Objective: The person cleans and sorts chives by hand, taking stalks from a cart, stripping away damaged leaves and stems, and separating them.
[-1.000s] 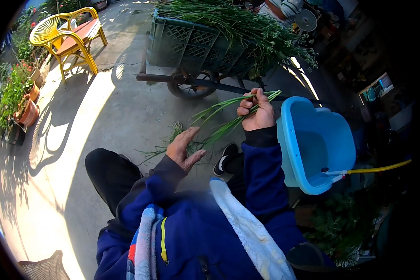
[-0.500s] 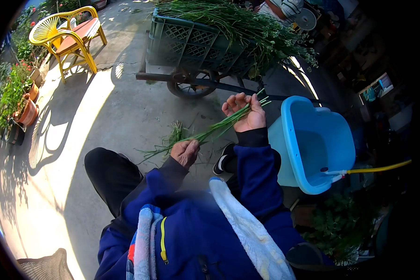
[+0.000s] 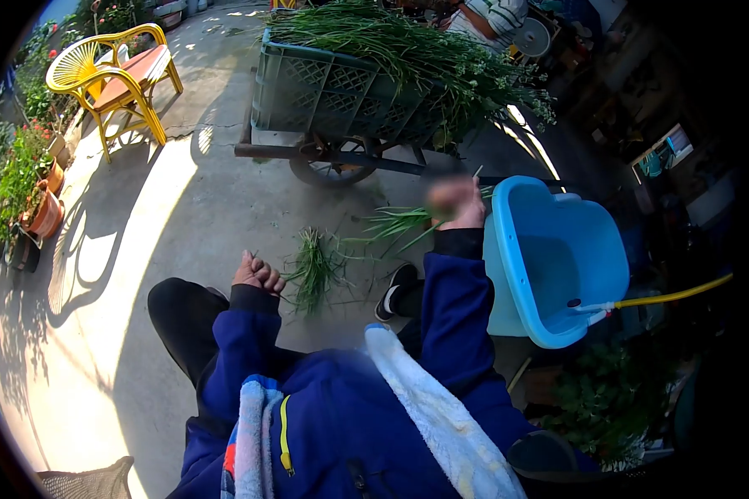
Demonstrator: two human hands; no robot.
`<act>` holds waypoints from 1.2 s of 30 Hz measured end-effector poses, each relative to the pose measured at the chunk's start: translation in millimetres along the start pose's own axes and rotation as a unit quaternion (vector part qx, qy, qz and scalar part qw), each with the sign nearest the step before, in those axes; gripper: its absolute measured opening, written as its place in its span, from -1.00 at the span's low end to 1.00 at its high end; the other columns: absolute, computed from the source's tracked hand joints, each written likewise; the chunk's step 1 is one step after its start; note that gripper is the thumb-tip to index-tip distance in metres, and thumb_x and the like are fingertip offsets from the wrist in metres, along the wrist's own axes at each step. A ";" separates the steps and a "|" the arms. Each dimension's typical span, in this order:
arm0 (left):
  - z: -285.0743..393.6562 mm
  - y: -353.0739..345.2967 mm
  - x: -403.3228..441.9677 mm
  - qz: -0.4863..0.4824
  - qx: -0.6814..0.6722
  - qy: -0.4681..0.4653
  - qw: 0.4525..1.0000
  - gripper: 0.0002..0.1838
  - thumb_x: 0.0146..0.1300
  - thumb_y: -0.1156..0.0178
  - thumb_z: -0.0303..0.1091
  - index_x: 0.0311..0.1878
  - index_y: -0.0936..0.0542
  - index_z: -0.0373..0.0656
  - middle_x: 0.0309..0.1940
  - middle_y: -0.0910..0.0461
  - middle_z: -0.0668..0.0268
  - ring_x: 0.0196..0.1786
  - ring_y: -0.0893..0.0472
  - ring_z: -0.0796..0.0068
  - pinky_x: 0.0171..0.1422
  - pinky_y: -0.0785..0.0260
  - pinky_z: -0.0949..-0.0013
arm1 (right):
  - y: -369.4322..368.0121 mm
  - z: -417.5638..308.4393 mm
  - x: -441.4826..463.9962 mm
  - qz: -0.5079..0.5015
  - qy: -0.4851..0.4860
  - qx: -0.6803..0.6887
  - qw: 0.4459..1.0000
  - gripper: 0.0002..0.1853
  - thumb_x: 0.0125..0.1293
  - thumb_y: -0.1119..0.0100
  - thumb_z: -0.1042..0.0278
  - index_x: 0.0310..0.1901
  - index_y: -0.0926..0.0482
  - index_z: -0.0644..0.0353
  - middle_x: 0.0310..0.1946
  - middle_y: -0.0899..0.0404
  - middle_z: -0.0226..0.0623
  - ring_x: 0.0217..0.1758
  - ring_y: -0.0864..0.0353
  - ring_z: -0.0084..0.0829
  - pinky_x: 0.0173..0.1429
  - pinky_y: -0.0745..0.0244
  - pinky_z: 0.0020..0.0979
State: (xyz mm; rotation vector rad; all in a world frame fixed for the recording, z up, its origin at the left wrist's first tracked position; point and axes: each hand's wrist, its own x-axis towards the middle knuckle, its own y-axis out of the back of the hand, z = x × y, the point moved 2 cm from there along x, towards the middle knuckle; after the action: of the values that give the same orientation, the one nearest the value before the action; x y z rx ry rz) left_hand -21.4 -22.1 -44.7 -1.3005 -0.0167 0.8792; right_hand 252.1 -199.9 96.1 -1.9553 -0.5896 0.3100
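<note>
My right hand (image 3: 460,206) is closed around a small bunch of thin green stalks (image 3: 401,220), like garlic chives. The leafy ends point left, and a pale end sticks up past the fingers; part of this hand is smeared. To the left, my left hand (image 3: 259,274) is held above the ground with its fingers curled in. Whether anything small is inside it is hidden. Between my hands and lower, a heap of green scraps (image 3: 312,274) lies on the concrete, near my shoe (image 3: 395,293).
A green plastic crate (image 3: 341,91) heaped with long greens (image 3: 391,41) rides on a wheeled cart (image 3: 333,160) ahead. To the right stands a blue tub (image 3: 508,249) with a yellow hose (image 3: 674,298). A yellow chair (image 3: 112,83) and flowerpots (image 3: 46,214) are left. Another person (image 3: 491,21) is behind the crate.
My left hand has let go of the stalks and moved left and slightly down. My right hand still holds the bunch, now with its leafy ends free, slightly lower.
</note>
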 end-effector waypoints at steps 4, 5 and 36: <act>25.1 36.5 12.5 -0.073 0.551 -0.185 0.810 -0.73 0.09 -0.16 -0.07 -0.34 -0.48 -0.08 -0.67 -0.40 0.32 -0.58 -0.42 0.34 -0.44 -0.30 0.23 | -20.6 -32.2 3.5 -0.173 -0.079 0.056 0.980 -0.65 0.29 0.11 0.12 -0.61 -0.22 0.07 -0.67 -0.19 -0.51 -0.63 -0.14 -0.60 -0.44 -0.22 -0.48; 25.9 28.5 4.2 -0.077 0.701 -0.249 0.664 -0.69 0.06 -0.20 -0.10 -0.24 -0.52 -0.11 -0.58 -0.49 0.27 -0.50 -0.50 0.30 -0.35 -0.37 0.19 | -23.8 -33.2 2.9 -0.215 -0.109 0.063 0.969 -0.66 0.29 0.11 0.13 -0.60 -0.24 0.08 -0.65 -0.21 -0.50 -0.62 -0.16 -0.60 -0.42 -0.24 -0.46; -6.4 -63.4 -22.6 -0.239 0.448 -0.227 0.831 -0.72 0.00 -0.22 -0.58 -0.14 -0.51 -0.29 -0.21 -0.54 0.26 -0.21 -0.51 0.56 -0.23 -0.32 0.59 | -40.5 2.6 8.5 -0.124 -0.075 0.025 0.989 -0.69 0.24 0.02 0.14 -0.57 -0.35 0.13 -0.64 -0.28 -0.53 -0.63 -0.18 -0.60 -0.44 -0.21 -0.49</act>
State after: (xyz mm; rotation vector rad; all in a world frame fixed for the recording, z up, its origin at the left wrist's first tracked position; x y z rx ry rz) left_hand 1.1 -40.4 16.4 -0.1585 -0.2631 0.6038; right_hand 247.3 -179.0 131.6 -1.7975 -0.9055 0.3129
